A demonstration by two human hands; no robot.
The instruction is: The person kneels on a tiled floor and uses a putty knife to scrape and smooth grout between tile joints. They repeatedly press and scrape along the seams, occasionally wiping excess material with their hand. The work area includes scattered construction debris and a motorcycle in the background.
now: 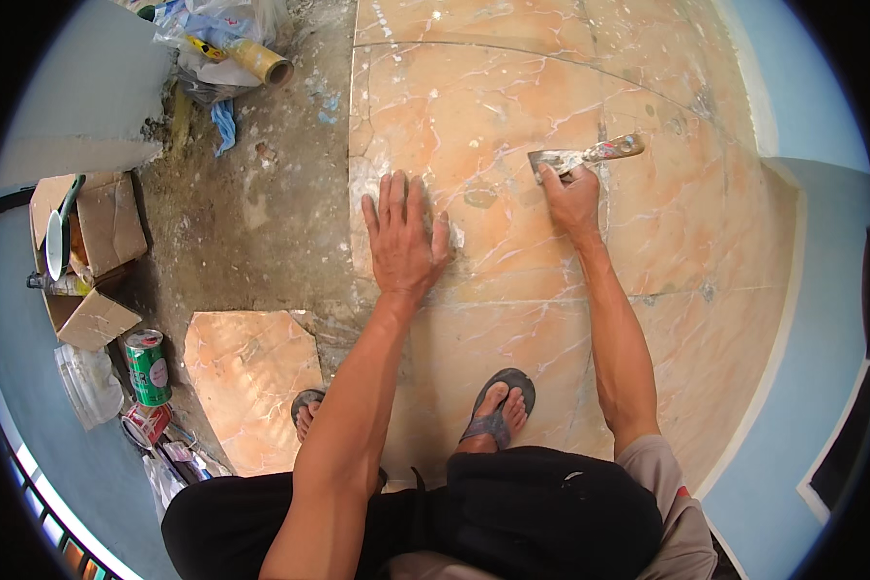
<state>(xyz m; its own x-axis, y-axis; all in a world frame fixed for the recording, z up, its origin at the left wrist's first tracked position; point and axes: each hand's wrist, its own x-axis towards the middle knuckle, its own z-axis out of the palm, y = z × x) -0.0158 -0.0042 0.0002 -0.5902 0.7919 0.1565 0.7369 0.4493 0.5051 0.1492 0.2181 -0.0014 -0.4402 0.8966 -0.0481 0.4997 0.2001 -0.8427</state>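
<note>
A smeared, wooden-handled metal scraper [604, 151] is held over orange, white-veined floor tiles [512, 106].
It is gripped in the right hand [572, 201]; the left hand [404, 242] is spread palm-down near the tiles' edge.

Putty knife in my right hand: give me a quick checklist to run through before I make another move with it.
1. Grip on the putty knife: ok, the right hand is closed on it near the blade.
2. Left hand clear of the blade: ok, it is spread palm down, well apart from it.
3. Knife clean: not ok, whitish smears show on it.
4. Tiled floor clean: not ok, pale specks and patches are scattered over it.
5. Right sandal on the tiles: ok, it appears planted there.
6. Blade edge flush with the tile: cannot tell from this overhead view.
</note>
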